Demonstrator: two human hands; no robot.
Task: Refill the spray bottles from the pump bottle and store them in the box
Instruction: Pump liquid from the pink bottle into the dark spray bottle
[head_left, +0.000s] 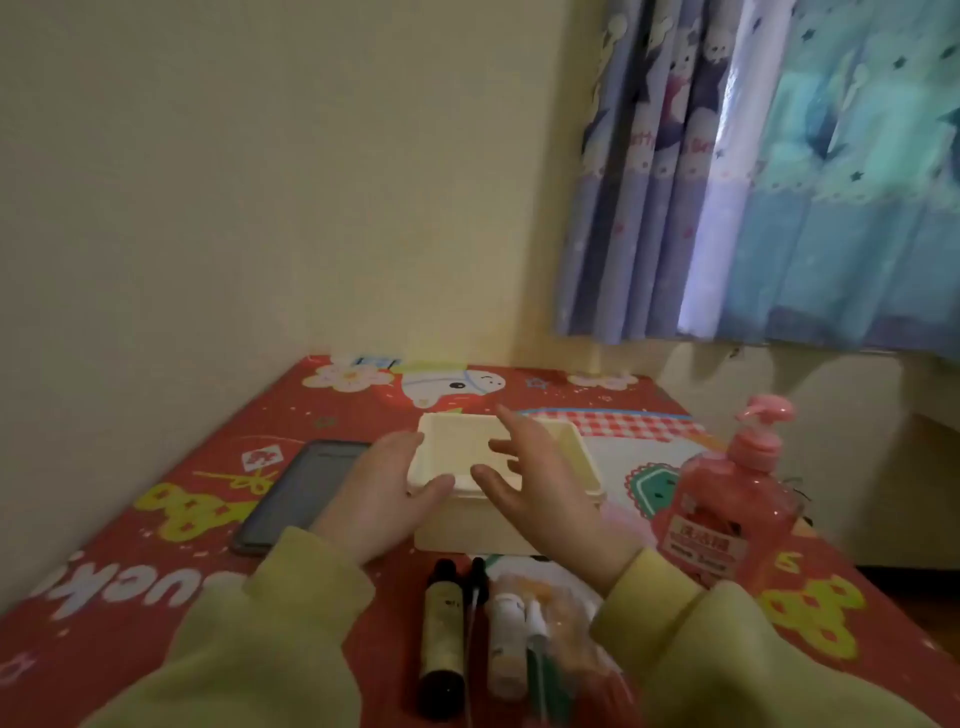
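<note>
Box (457, 525): cream, at the centre of the counter (130, 545). Lid (462, 441) on, so contents are hidden.

Pump bottle (727, 514): upright at 3 o'clock of the box, apart from it. Pink liquid shows through the clear wall. Label blurred, unreadable.

Spray bottles (441, 639): lying side by side at 6 o'clock of the box. One dark olive, one small white, one green, plus a thin black-topped piece. Fill levels not discernible. The right-hand ones lie on or in a clear wrapper (571, 608); cannot tell which.

Left hand (379, 493): at the box's 9 o'clock side, fingers straight along the lid's edge, thumb laid on its near corner.

Right hand (535, 483): over the lid, fingers spread apart, holding nothing. Contact with the lid unclear.

Phone (301, 493): flat at 9 o'clock of the box, screen dark, partly covered by the left hand.

Both sleeves are cut off by the bottom edge of the frame.
</note>
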